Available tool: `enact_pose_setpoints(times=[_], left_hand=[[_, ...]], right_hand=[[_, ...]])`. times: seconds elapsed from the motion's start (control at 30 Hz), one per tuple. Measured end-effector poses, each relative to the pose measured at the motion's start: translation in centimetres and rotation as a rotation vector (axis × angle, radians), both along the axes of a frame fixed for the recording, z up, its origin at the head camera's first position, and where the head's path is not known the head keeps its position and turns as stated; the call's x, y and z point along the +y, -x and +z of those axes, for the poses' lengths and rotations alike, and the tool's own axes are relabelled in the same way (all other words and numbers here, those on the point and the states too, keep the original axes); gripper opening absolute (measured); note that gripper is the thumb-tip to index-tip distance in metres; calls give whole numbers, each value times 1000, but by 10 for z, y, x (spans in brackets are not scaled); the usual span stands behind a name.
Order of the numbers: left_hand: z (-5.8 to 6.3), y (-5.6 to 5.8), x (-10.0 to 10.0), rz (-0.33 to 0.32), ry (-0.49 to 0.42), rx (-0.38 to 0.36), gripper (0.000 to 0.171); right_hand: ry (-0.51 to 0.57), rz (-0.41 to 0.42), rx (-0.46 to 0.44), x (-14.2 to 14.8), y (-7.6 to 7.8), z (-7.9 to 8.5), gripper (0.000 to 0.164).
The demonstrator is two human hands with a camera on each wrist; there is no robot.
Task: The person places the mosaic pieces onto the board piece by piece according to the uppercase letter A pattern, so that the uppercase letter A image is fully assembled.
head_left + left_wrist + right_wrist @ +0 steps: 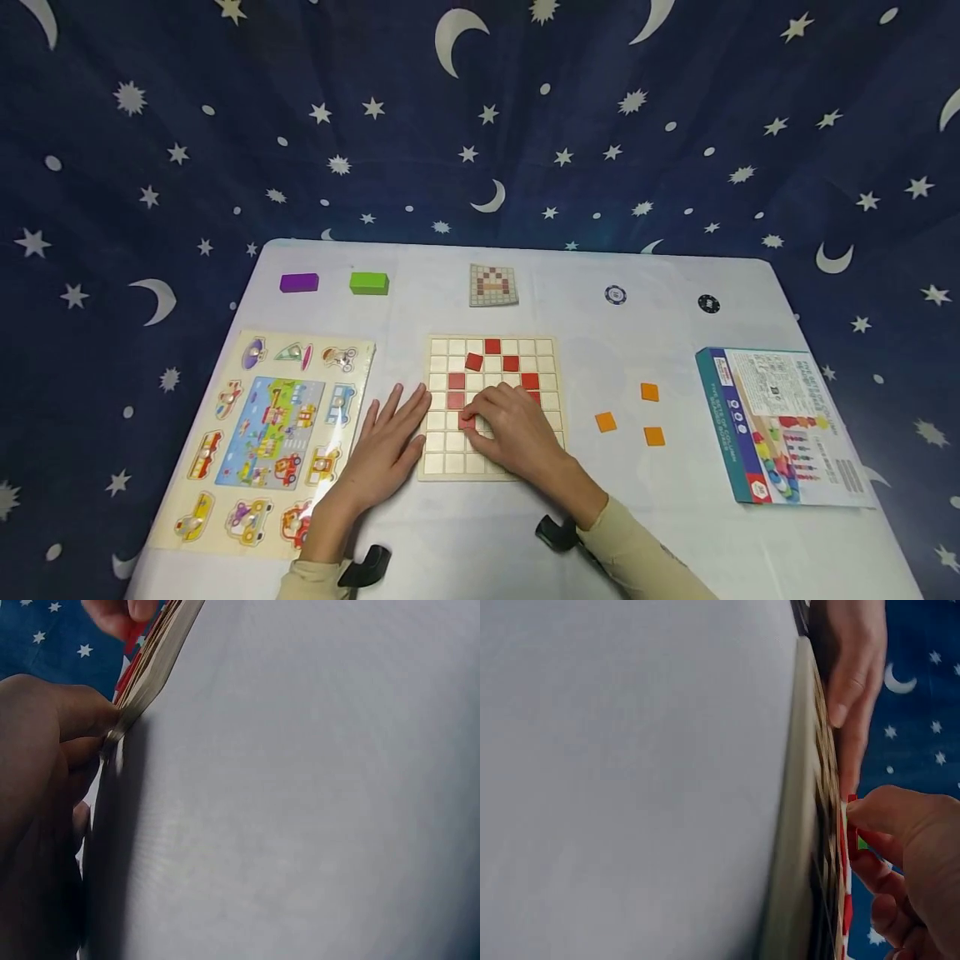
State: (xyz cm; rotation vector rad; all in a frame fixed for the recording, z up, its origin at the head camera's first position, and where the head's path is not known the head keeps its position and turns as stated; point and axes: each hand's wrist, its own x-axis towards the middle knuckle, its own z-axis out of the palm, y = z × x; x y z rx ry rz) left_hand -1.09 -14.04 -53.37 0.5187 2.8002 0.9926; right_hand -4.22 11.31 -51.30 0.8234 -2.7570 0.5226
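A wooden grid board [444, 463] lies on the table with several red square tiles [492, 346] set in an arch on its cells. One of them, the tile at the upper left [474, 362], sits askew. Over the lower middle of the board, my right hand [513, 429] pinches a red tile [467, 422] between thumb and fingers; in the right wrist view this tile [852, 825] stands up off the board. My left hand [386, 454] rests at the board's left edge, its fingers extended and touching the rim. The right hand hides part of the grid.
Three orange tiles [649, 392] lie right of the board, and a boxed set [787, 427] farther right. A vehicle puzzle [345, 343] is at left. Along the back are a purple block [299, 282], a green block [369, 283], a pattern card [493, 301] and two chips [616, 294].
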Motion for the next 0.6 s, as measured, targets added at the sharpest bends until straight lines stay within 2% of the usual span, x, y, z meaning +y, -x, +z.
enact_pose_setpoints(times=[0.1, 0.33, 0.47, 0.6], left_hand=[[-1, 0, 0, -1, 5, 4, 59], [0, -1, -2, 6, -1, 11, 59], [-1, 0, 0, -3, -5, 19, 59], [-3, -1, 2, 6, -23, 47, 57]], right_hand=[[-33, 0, -13, -10, 0, -3, 10], [-15, 31, 19, -16, -2, -3, 10], [-26, 4, 35, -16, -3, -4, 10], [-21, 4, -3, -12, -5, -3, 9]])
